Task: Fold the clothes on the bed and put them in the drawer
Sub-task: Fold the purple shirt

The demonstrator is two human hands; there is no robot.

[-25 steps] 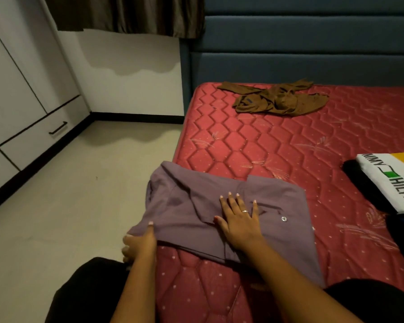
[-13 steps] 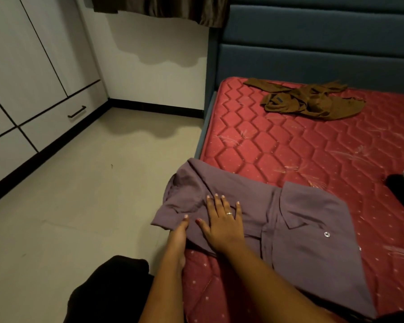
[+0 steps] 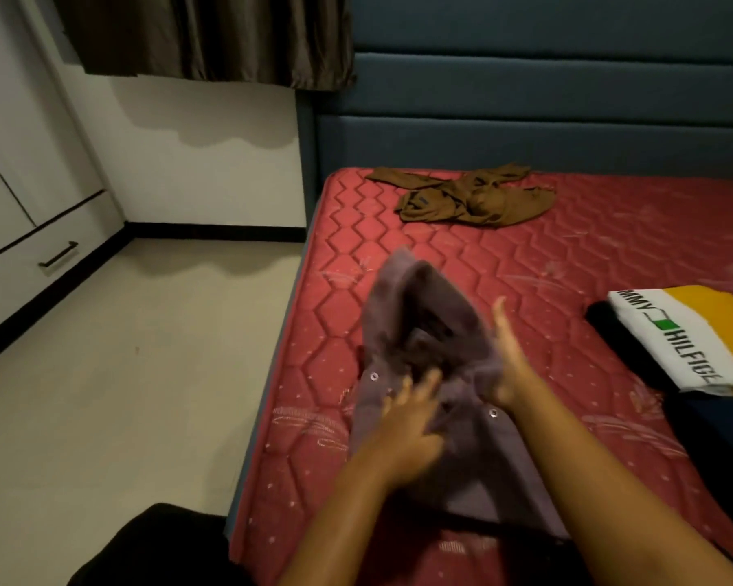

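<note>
A purple button shirt (image 3: 415, 302) lies near the left edge of the red mattress (image 3: 568, 255), its far part lifted and curling over the rest. My left hand (image 3: 407, 420), blurred, rests on the shirt's near part with its fingers spread. My right hand (image 3: 508, 361) stands edge-on with straight fingers against the right side of the lifted fold. A crumpled brown garment (image 3: 470, 200) lies at the head of the bed. The white drawer (image 3: 30, 264) with a dark handle is at the far left, closed.
A folded white and yellow printed shirt (image 3: 690, 336) lies on dark clothes (image 3: 618, 332) at the right edge. A blue headboard (image 3: 525, 133) stands behind the bed. Pale floor (image 3: 123, 395) runs between the bed and the wardrobe. My dark-clothed knee (image 3: 153, 547) is at the bottom.
The flat shirt's left part has been lifted and swung over toward the right. My left hand moved from the bed's edge onto the shirt. My right hand rose from flat to edge-on.
</note>
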